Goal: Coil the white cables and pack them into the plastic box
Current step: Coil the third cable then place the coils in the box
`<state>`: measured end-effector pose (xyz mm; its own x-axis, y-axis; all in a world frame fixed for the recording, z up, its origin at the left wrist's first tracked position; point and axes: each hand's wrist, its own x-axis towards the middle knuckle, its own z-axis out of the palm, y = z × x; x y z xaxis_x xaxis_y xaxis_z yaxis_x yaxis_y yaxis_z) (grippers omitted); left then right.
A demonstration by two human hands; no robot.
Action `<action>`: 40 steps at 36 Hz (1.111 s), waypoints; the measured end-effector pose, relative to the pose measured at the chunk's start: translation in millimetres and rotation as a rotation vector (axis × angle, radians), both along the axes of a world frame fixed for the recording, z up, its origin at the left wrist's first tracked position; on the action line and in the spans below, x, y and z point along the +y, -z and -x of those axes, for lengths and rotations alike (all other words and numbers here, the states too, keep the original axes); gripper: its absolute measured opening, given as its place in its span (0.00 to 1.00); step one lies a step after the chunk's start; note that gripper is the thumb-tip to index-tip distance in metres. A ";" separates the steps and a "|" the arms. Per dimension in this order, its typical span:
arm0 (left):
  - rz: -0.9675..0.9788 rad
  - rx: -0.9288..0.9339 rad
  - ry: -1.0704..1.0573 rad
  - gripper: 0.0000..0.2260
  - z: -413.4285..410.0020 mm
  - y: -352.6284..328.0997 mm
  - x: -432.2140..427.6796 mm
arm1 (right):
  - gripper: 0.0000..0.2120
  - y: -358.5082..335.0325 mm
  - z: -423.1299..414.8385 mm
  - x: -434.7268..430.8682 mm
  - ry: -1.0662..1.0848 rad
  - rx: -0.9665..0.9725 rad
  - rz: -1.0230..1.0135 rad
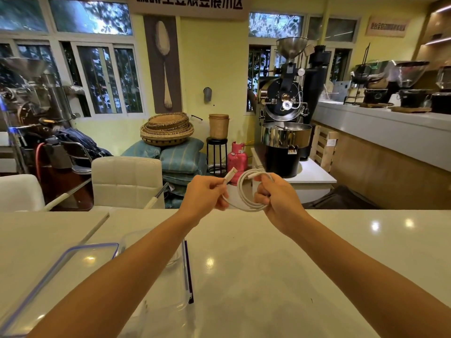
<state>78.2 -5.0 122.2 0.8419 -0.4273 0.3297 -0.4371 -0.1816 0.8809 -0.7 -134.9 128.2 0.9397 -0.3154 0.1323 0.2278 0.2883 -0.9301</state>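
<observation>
A white cable point(244, 193) hangs in a few loops above the far edge of the table. My right hand point(275, 198) grips the looped bundle on its right side. My left hand point(205, 193) pinches the cable near its free end, and the white plug point(230, 174) sticks up past my fingers. The clear plastic box point(175, 264) stands on the table under my left forearm, partly hidden by it. Its clear lid with a blue rim point(73, 259) lies to the box's left.
The glossy white table point(292, 264) fills the lower half of the view. Two white chairs point(127, 181) stand behind its far edge. Further back are a coffee roaster point(285, 132), a pink gas cylinder point(237, 159) and stacked baskets point(167, 129). A counter point(390, 128) runs along the right.
</observation>
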 end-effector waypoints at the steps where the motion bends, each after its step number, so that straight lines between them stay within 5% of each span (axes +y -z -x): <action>1: -0.020 0.071 0.052 0.09 0.0 -2.3 -0.5 | 0.13 0.9 0.3 1.2 -0.012 -0.002 0.041; 8: -0.242 0.084 0.255 0.09 2.5 -14.6 -1.3 | 0.09 3.5 0.5 2.9 0.033 0.044 0.243; 23: 0.112 0.364 0.537 0.09 9.9 -21.7 0.3 | 0.11 -2.2 0.3 0.1 0.000 0.090 0.140; 27: -0.033 0.093 0.454 0.21 16.3 -24.0 -3.9 | 0.09 -2.8 -1.0 1.4 0.029 0.107 0.211; 32: -0.213 -0.341 0.212 0.08 19.6 -21.3 -11.2 | 0.09 0.2 -4.3 5.3 0.045 0.121 0.288; 40: -0.215 -0.594 0.075 0.09 14.3 -18.9 -8.9 | 0.12 3.1 -10.0 3.6 0.058 0.109 0.404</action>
<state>64.0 -13.9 141.1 0.5073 -0.5865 0.6315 -0.8583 -0.2777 0.4316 9.3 -131.4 125.1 0.9373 -0.3110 0.1573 0.1273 -0.1146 -0.9852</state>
